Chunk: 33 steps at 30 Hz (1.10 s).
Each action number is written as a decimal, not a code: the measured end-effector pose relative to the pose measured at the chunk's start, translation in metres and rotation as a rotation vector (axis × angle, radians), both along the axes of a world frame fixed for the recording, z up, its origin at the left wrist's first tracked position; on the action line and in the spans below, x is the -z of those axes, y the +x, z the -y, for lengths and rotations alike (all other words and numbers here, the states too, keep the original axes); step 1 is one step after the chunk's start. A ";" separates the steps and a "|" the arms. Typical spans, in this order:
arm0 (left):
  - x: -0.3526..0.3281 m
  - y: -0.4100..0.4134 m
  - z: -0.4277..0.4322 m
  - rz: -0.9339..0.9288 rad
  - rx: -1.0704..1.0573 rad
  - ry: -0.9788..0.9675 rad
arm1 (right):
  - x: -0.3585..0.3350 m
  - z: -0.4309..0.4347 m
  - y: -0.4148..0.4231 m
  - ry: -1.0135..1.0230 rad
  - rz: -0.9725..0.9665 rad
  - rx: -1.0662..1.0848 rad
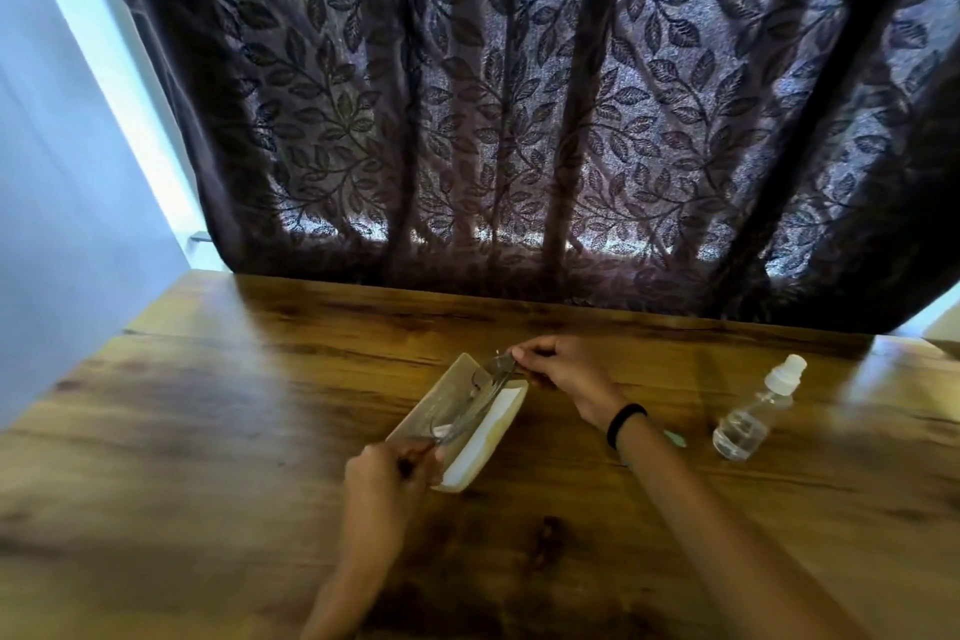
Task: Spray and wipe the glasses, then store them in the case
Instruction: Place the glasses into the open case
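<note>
An open beige glasses case [488,437] with a white lining lies slanted on the wooden table [208,431]. Thin-framed clear glasses [475,403] hang just over the case's open trough, lengthwise. My left hand [389,473] pinches their near end at the case's front corner. My right hand [558,369] pinches the far end by the case's back corner. A clear spray bottle [756,411] with a white cap stands to the right, apart from both hands. No cloth is plainly visible; a small pale green bit [675,439] shows beside my right forearm.
A dark leaf-patterned curtain [519,120] hangs along the table's far edge. A pale wall [62,172] is at the left. A black band sits on my right wrist [626,424].
</note>
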<state>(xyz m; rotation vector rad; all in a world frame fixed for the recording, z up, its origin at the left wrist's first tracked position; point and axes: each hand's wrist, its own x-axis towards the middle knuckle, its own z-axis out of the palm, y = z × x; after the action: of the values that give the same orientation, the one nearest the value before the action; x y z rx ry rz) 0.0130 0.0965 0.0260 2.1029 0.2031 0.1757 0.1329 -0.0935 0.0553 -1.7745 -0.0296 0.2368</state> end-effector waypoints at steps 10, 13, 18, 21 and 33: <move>0.003 -0.006 0.005 0.087 0.137 0.377 | 0.012 0.008 -0.003 -0.109 -0.067 -0.028; 0.005 -0.007 0.005 0.117 0.137 0.318 | 0.018 0.013 -0.008 -0.059 -0.077 -0.012; 0.007 -0.008 0.003 0.126 0.124 0.203 | 0.027 0.023 -0.017 -0.042 -0.062 -0.024; 0.009 -0.010 0.001 0.098 0.115 0.137 | 0.032 0.026 -0.020 -0.043 -0.070 0.014; 0.009 -0.017 -0.001 0.112 0.148 0.091 | 0.035 0.037 -0.040 -0.112 0.052 0.007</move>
<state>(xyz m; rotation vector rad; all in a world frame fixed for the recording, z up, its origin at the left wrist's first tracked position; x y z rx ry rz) -0.0042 0.0975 0.0165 2.1811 -0.0283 0.2163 0.0929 -0.1302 0.0203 -1.8920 -0.0486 0.1900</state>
